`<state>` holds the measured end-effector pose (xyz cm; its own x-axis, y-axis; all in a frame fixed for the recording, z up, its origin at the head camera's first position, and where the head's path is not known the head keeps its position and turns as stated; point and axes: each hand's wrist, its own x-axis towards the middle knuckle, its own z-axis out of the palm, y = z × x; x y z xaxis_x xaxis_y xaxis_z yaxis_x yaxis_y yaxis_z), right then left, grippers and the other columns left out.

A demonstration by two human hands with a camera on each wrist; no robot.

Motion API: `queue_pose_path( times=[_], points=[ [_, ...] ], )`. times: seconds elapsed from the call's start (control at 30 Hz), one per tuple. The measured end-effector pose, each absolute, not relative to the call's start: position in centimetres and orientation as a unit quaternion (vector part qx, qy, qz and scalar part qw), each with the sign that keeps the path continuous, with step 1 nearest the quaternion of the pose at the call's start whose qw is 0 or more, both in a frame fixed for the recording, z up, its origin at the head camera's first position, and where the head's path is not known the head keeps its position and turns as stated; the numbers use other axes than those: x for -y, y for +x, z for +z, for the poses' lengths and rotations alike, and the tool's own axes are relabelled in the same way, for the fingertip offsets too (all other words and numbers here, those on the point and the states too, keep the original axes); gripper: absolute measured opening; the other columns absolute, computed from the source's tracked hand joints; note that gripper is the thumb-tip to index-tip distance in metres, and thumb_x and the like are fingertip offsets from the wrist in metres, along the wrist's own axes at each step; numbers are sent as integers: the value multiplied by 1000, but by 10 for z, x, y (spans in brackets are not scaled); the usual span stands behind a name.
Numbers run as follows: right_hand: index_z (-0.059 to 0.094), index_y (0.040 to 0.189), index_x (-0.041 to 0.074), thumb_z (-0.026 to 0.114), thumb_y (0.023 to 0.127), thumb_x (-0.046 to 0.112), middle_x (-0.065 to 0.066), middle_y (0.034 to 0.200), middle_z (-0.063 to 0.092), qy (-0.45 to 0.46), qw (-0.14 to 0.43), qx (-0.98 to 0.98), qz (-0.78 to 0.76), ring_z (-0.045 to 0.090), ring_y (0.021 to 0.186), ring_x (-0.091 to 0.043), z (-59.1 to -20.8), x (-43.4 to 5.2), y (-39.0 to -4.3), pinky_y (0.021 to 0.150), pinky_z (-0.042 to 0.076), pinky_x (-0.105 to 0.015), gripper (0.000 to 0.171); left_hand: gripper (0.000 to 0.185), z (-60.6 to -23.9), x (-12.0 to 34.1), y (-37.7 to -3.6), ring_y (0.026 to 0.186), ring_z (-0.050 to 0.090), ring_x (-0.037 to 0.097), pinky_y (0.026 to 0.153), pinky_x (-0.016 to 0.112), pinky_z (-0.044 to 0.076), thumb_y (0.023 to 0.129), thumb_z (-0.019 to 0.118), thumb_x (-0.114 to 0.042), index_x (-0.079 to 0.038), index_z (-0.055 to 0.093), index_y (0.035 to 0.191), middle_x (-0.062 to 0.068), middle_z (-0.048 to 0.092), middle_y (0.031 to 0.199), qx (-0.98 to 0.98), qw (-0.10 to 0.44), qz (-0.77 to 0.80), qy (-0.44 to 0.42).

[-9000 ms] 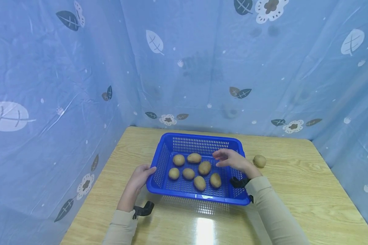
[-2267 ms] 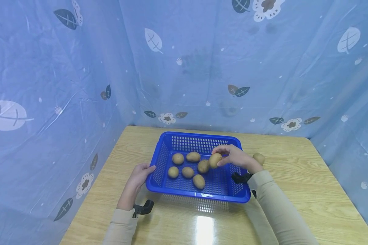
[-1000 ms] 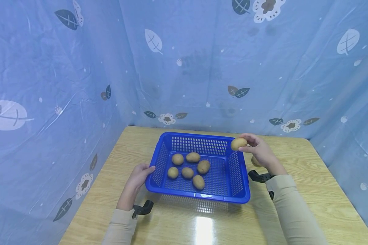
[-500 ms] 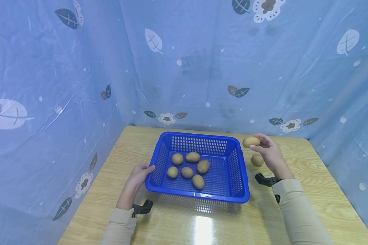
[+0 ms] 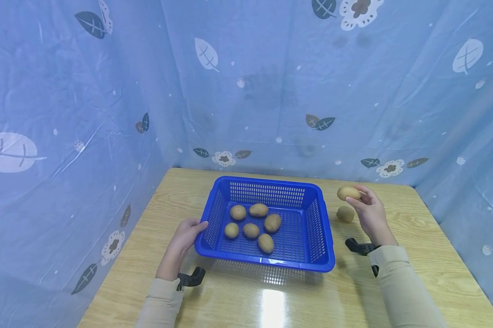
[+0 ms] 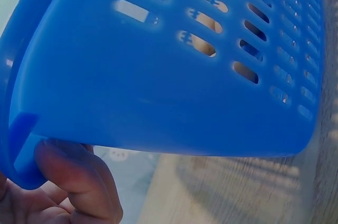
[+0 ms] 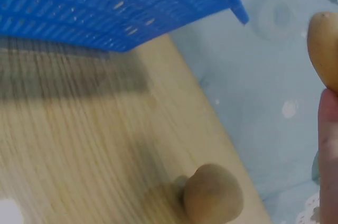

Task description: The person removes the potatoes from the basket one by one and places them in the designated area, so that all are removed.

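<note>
Nearest: pale wood-grain counter (image 5: pixel 402 237) w/ a glare patch at its near edge. L hand (image 5: pixel 185 239) rests on the near-left corner of the blue perforated plastic basket (image 5: pixel 318 237), fingers curled against the wall; in the left wrist view a finger (image 6: pixel 74 179) wraps under the basket's rim (image 6: pixel 132 76). Basket sits flat on the counter, centre of the scene, and holds six brown oval potatoes (image 5: pixel 251 230), loosely grouped on its floor twd the left half.

R of the basket, R hand (image 5: pixel 369 212) is raised above the counter, clear of the basket's right wall, fingertips pinching a tan oval potato (image 5: pixel 348 193) held up off the surface. Right wrist view catches the held potato (image 7: pixel 325 49) at the frame edge above a finger. Just below and beside it, a smaller darker brown potato (image 5: pixel 345 213) lies alone on the counter, apart from the basket; also seen in the right wrist view (image 7: pixel 213 193).

Beyond: blue plastic sheeting (image 5: pixel 271 82) printed w/ leaves and flowers, enclosing back and sides.
</note>
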<state>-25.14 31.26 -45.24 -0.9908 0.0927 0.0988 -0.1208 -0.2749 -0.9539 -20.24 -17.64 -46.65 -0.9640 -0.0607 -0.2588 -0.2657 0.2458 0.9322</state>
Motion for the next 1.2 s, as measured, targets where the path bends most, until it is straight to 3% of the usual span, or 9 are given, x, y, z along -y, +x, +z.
queue_pose_path(
  times=[0.27, 0.97, 1.2],
  points=[
    [37, 132, 6, 61, 88, -3, 0, 114, 47, -42, 76, 564, 821, 56, 100, -4, -464, -324, -243, 86, 47, -11, 51, 33, -465, 177, -203, 79, 66, 17, 70, 27, 54, 98, 50, -20, 10, 57, 111, 20, 68, 97, -781, 88, 609, -104],
    [42, 124, 15, 69, 84, 4, 3, 108, 48, -181, 107, 569, 795, 58, 89, 1, -490, -343, -230, 77, 49, -9, 48, 33, -467, 177, -201, 83, 67, 21, 71, 28, 54, 98, 50, -20, 10, 57, 112, 22, 67, 99, -783, 85, 608, -101],
    [41, 134, 17, 72, 83, 13, 7, 110, 48, -250, 117, 591, 758, 53, 92, 1, -502, -349, -233, 75, 49, -11, 59, 33, -467, 177, -202, 83, 67, 22, 71, 27, 54, 98, 50, -19, 10, 58, 111, 22, 67, 99, -781, 83, 610, -101]
  ],
)
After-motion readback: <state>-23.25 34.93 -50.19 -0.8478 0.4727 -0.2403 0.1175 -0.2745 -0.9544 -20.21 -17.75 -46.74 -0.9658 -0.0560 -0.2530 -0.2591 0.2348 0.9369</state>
